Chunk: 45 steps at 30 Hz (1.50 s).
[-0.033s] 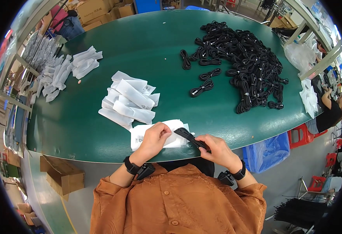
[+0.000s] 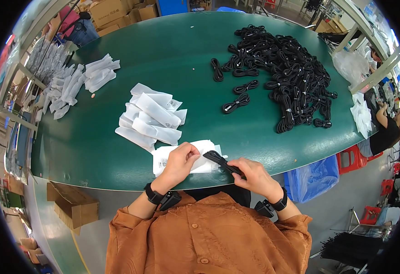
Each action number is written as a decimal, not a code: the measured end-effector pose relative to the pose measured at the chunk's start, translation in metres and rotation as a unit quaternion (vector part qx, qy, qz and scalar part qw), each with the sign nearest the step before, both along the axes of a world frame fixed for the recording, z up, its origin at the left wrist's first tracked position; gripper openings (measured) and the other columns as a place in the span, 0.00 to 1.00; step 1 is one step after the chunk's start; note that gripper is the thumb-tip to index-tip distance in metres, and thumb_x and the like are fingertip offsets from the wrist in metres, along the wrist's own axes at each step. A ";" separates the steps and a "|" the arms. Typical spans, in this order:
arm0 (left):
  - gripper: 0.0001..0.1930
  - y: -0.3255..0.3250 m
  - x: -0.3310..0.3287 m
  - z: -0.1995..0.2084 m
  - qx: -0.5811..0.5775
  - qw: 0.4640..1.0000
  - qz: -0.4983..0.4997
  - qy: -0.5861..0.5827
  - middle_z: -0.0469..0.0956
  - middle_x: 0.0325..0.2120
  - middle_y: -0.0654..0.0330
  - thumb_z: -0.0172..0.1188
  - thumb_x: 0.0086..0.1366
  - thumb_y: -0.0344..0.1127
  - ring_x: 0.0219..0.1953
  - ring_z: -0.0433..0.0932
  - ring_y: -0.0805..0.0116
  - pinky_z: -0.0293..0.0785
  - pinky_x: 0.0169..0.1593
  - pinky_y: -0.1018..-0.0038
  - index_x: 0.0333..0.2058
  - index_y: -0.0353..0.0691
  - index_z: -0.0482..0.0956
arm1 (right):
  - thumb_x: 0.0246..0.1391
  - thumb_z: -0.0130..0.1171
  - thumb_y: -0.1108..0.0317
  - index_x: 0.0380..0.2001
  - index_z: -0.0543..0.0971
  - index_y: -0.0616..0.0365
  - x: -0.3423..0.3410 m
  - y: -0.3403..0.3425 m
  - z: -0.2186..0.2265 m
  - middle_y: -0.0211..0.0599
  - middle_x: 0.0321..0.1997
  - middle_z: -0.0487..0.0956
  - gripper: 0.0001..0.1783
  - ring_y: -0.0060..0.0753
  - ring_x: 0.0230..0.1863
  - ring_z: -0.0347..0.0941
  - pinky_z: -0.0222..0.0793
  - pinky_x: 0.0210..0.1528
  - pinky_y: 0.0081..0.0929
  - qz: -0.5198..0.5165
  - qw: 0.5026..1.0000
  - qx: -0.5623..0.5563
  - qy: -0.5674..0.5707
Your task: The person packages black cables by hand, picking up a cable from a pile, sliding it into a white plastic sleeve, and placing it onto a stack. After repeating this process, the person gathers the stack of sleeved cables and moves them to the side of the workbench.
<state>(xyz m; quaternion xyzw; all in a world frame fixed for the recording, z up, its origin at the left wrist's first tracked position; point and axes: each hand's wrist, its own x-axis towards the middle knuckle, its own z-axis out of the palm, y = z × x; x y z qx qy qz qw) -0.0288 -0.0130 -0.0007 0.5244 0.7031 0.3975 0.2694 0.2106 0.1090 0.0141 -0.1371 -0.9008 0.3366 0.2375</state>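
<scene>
By the tabletop (image 2: 95, 157) edge, right hand (image 2: 252, 176) fingers pinch a cable bundle (image 2: 220, 160) slanting forward-left toward the left hand (image 2: 180, 163), whose fingers curl over white bags (image 2: 205, 165), can't tell if gripping.

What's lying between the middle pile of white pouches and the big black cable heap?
In the head view, loose black cable bundles lie there on the green tabletop, nearer the heap than the pouches.

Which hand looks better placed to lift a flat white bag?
Probably the left hand: it is at the flat bags, while the right hand already grips a black cable.
</scene>
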 end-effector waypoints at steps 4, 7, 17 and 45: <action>0.04 -0.001 0.000 0.004 0.027 0.999 -0.021 -0.017 0.76 0.32 0.59 0.62 0.60 0.22 0.32 0.74 0.63 0.72 0.38 0.72 0.33 0.34 0.76 | 0.47 0.63 0.79 0.47 0.76 0.57 -0.001 0.001 0.004 0.38 0.32 0.79 0.21 0.39 0.27 0.76 0.73 0.30 0.30 0.052 0.997 0.064 -0.013; 0.04 -0.002 0.003 0.009 0.114 0.986 -0.121 0.032 0.76 0.34 0.59 0.61 0.60 0.22 0.37 0.74 0.64 0.72 0.39 0.73 0.33 0.36 0.75 | 0.47 0.63 0.79 0.48 0.77 0.56 -0.005 0.002 0.006 0.36 0.30 0.78 0.22 0.39 0.27 0.76 0.73 0.30 0.31 0.079 0.996 -0.027 -0.028; 0.05 0.006 0.000 0.030 0.125 0.984 -0.113 0.057 0.77 0.38 0.59 0.60 0.61 0.21 0.42 0.74 0.65 0.72 0.43 0.73 0.32 0.37 0.74 | 0.51 0.62 0.82 0.45 0.79 0.59 -0.033 0.004 0.006 0.41 0.47 0.76 0.17 0.33 0.39 0.78 0.76 0.38 0.27 0.085 0.995 0.024 0.049; 0.16 0.027 -0.024 0.041 0.020 0.827 -0.060 -0.559 0.78 0.47 0.56 0.58 0.70 0.38 0.49 0.78 0.66 0.75 0.55 0.66 0.50 0.31 0.76 | 0.44 0.65 0.82 0.37 0.81 0.58 -0.085 0.016 0.033 0.42 0.49 0.72 0.15 0.34 0.39 0.75 0.74 0.38 0.27 0.060 0.976 0.089 0.189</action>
